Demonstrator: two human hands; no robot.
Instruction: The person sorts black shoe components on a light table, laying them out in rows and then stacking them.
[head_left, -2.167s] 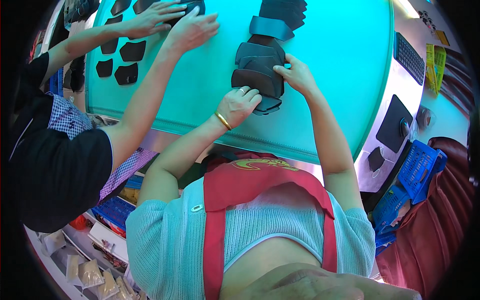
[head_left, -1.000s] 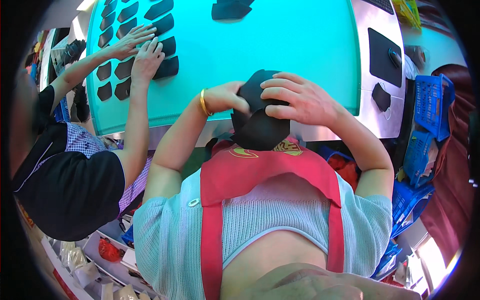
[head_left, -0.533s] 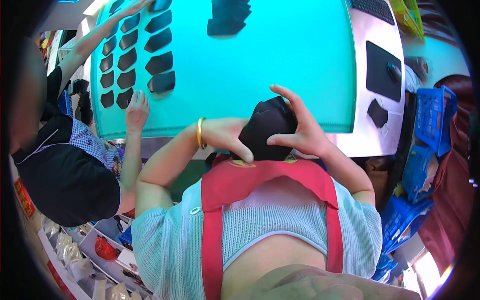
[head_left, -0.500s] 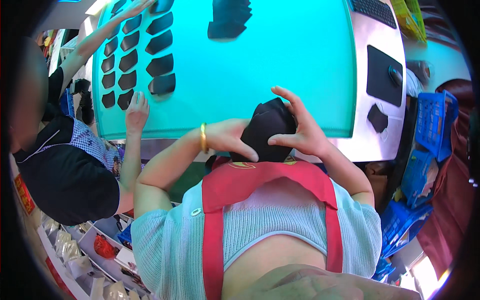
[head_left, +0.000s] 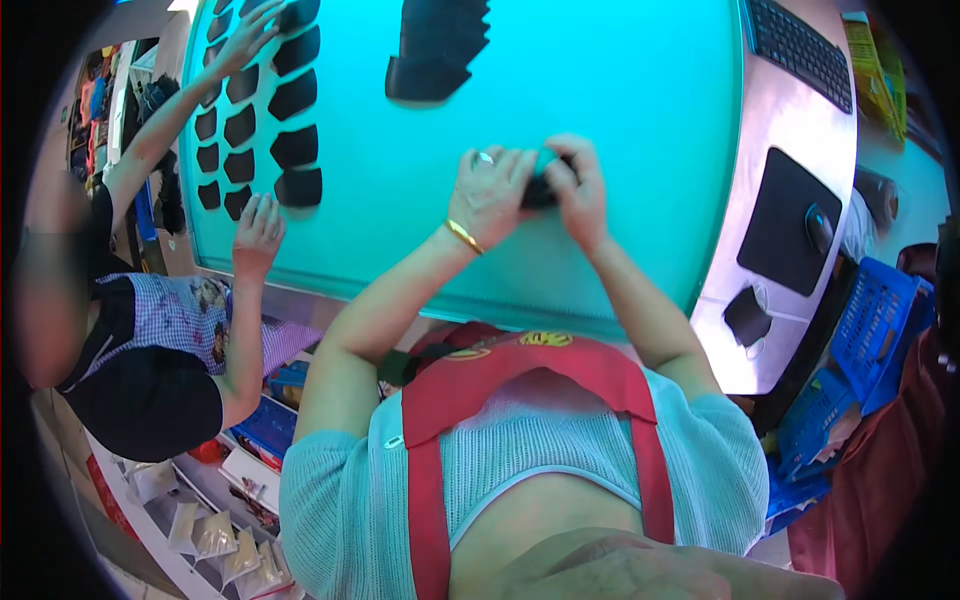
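Observation:
Out over the turquoise table mat (head_left: 420, 240), my left hand (head_left: 492, 195) and my right hand (head_left: 580, 190) come together on a small stack of black pieces (head_left: 540, 192). Fingers of both hands wrap round it and hide most of it. A ring and a gold bangle are on my left side. Beyond my hands lies an overlapping pile of black pieces (head_left: 430, 75), fanned toward the far edge. To the left, several black pointed pieces (head_left: 297, 187) are laid out in columns.
A co-worker stands at the left; one hand (head_left: 248, 40) reaches over the far columns, the other hand (head_left: 258, 238) rests by the near ones. On the right are a keyboard (head_left: 798, 52), a mouse (head_left: 818, 228) on a black pad (head_left: 785, 215) and blue baskets (head_left: 868, 325).
My hands have moved forward from close to my chest to over the mat, carrying the black pieces, and have drawn closer together. The view has shifted. The co-worker's far hand has moved over the columns.

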